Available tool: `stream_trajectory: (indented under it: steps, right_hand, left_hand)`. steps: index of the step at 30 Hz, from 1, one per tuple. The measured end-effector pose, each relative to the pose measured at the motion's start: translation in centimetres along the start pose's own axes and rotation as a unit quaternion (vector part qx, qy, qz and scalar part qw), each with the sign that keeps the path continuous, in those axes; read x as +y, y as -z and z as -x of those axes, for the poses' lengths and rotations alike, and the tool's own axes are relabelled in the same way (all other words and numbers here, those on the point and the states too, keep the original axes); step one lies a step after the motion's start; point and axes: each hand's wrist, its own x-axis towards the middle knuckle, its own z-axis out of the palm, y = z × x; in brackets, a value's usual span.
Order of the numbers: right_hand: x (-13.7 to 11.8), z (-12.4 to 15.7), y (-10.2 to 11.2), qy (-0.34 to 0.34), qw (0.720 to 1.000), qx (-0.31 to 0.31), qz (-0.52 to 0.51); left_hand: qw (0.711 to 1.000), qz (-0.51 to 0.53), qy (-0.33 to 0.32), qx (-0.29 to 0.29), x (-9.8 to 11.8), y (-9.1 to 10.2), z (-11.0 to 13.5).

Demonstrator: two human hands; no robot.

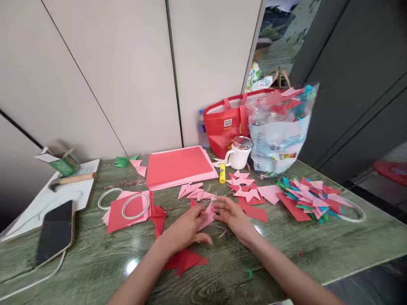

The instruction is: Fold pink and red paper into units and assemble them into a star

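Between my two hands, low over the table, is a small piece of folded pink paper. The fingers of my left hand close on its left side, with the thumb stretched out below. My right hand has its curled fingertips on the paper's upper right edge. Red folded paper pieces lie under and in front of my left wrist, and another red folded piece is to its left. Just beyond my hands lie folded pink pieces and a ring of joined pink and red points.
Behind stand a stack of red and pink sheets, a yellow glue stick, a white mug, a red bag and a plastic bag. A phone and hammer are left; white rings and a colourful paper pile flank my hands.
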Motion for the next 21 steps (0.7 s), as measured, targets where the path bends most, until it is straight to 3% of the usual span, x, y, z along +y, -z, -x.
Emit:
stream_trajectory:
  steps: [4, 12, 21]
  right_hand:
    - [0.1, 0.8, 0.3, -0.020, 0.997, 0.006, -0.078]
    - [-0.6, 1.9, 0.0, -0.131, 0.981, -0.003, -0.144]
    - [-0.9, 2.9, -0.9, -0.220, 0.946, 0.005, -0.238]
  left_hand:
    - [1.000, 0.000, -0.016, 0.015, -0.1, -0.3, 0.3]
    - [1.000, -0.003, -0.017, 0.014, -0.4, -0.5, 0.2]
    - [1.000, 0.004, -0.019, 0.013, -0.3, -0.4, 0.1]
